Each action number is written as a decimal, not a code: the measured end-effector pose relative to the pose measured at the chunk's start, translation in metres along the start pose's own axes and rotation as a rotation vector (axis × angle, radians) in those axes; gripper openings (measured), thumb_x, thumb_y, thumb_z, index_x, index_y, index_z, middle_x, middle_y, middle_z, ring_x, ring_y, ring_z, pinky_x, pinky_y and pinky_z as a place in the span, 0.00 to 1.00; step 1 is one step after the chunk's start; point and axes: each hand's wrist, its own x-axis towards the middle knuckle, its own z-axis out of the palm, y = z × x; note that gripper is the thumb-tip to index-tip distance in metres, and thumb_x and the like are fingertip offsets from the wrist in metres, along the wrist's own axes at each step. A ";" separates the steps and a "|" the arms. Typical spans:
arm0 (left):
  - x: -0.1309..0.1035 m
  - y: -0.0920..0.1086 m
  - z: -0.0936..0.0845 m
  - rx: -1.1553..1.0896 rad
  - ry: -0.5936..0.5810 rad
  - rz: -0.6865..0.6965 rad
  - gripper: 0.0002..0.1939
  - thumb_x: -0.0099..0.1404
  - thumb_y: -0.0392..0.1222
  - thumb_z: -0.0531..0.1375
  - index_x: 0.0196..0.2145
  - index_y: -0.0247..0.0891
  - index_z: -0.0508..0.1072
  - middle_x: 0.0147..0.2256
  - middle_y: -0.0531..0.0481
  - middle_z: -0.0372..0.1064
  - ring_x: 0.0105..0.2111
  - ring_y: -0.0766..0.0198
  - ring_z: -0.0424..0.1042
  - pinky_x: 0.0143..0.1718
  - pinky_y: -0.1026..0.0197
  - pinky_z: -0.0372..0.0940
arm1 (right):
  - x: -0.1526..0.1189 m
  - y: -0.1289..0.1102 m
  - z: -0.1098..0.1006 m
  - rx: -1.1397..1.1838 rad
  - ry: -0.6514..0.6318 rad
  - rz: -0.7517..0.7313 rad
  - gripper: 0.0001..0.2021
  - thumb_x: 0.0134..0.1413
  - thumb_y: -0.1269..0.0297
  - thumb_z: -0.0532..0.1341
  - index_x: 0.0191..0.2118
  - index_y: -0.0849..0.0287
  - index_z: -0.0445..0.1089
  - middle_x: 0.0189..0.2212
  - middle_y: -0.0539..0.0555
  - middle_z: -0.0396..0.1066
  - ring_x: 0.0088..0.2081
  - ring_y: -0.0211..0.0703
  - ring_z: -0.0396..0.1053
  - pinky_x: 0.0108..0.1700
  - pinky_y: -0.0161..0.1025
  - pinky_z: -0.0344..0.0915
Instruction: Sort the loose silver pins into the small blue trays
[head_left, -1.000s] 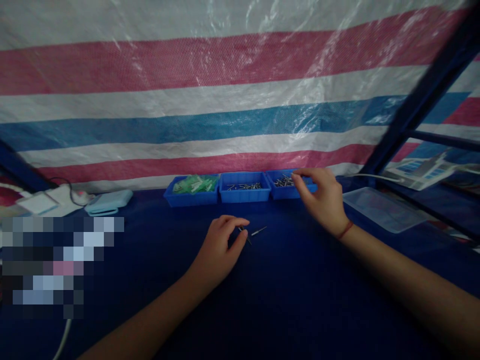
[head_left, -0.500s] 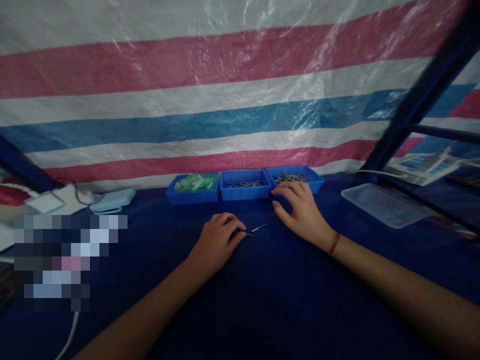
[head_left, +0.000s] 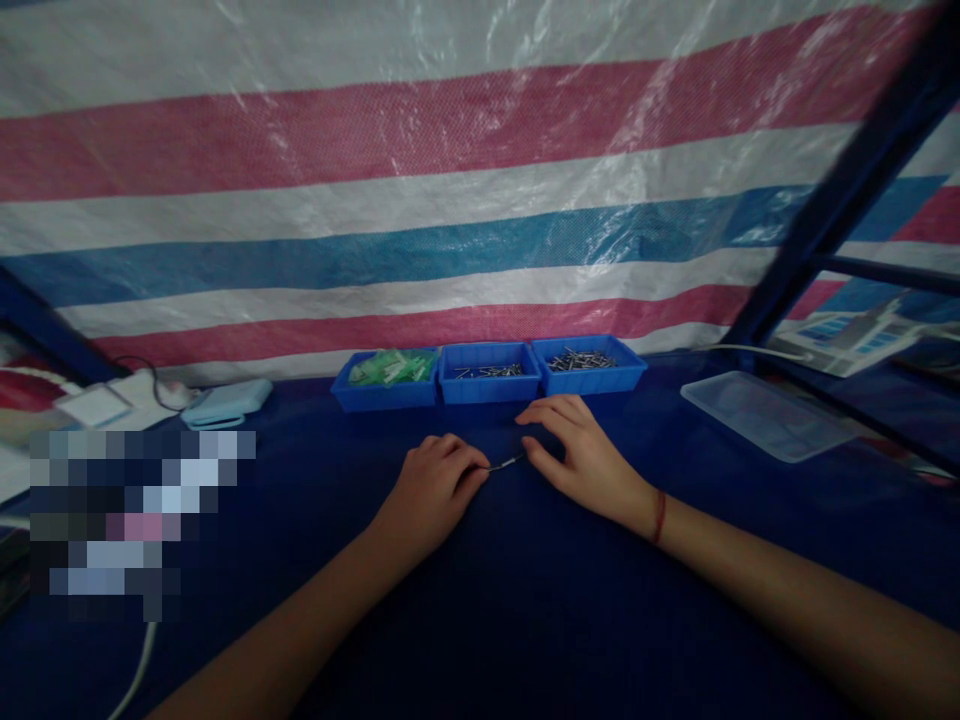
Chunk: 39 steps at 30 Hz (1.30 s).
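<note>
Dark blue cloth covers the counter (head_left: pixel 480 600), and both of the person's bare hands rest on it close together near the middle. The left hand (head_left: pixel 433 490) lies curled, its fingers (head_left: pixel 459 470) pinched on the near end of a thin metal pin (head_left: pixel 504 464) that lies flat on the cloth and points to the right. The right hand (head_left: pixel 581 455) sits just beside the pin's far end, palm down, its fingers (head_left: pixel 541 415) loosely spread and bent; the thumb tip is at or touching the pin's tip, though whether it actually grips the pin cannot be told. A red cord (head_left: pixel 659 516) circles the right wrist. Behind the hands, along the back edge of the counter, three blue trays stand side by side and touching: the left tray (head_left: pixel 382 397) holds pale green plastic pieces, the middle tray (head_left: pixel 489 388) a thin scatter of small metal parts, and the right tray (head_left: pixel 592 378) a fuller heap of similar metal parts. A clear plastic lid (head_left: pixel 765 415) lies well apart to the right. To the far left are a pale blue case (head_left: pixel 225 402) and a white cable (head_left: pixel 135 672). A striped tarpaulin (head_left: pixel 450 200) in red, white and blue hangs behind everything.
</note>
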 end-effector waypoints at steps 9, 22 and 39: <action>-0.003 0.010 -0.001 -0.398 0.138 -0.074 0.07 0.65 0.39 0.53 0.35 0.38 0.70 0.33 0.51 0.68 0.35 0.63 0.67 0.39 0.59 0.61 | -0.004 -0.018 0.001 0.213 0.022 -0.022 0.07 0.54 0.71 0.57 0.38 0.57 0.68 0.36 0.53 0.71 0.41 0.42 0.67 0.44 0.43 0.64; -0.010 0.025 0.001 -0.625 0.116 -0.143 0.06 0.63 0.41 0.55 0.36 0.39 0.71 0.34 0.52 0.69 0.34 0.63 0.67 0.36 0.61 0.60 | -0.007 -0.033 0.002 0.467 0.043 0.044 0.04 0.55 0.70 0.57 0.34 0.58 0.69 0.31 0.51 0.69 0.34 0.37 0.68 0.36 0.37 0.65; -0.012 0.027 -0.002 -0.535 0.336 -0.038 0.02 0.61 0.36 0.58 0.34 0.39 0.70 0.32 0.53 0.68 0.33 0.66 0.67 0.36 0.63 0.60 | -0.007 -0.028 0.005 0.464 0.021 0.084 0.04 0.55 0.71 0.57 0.34 0.59 0.68 0.30 0.52 0.68 0.32 0.37 0.66 0.34 0.36 0.63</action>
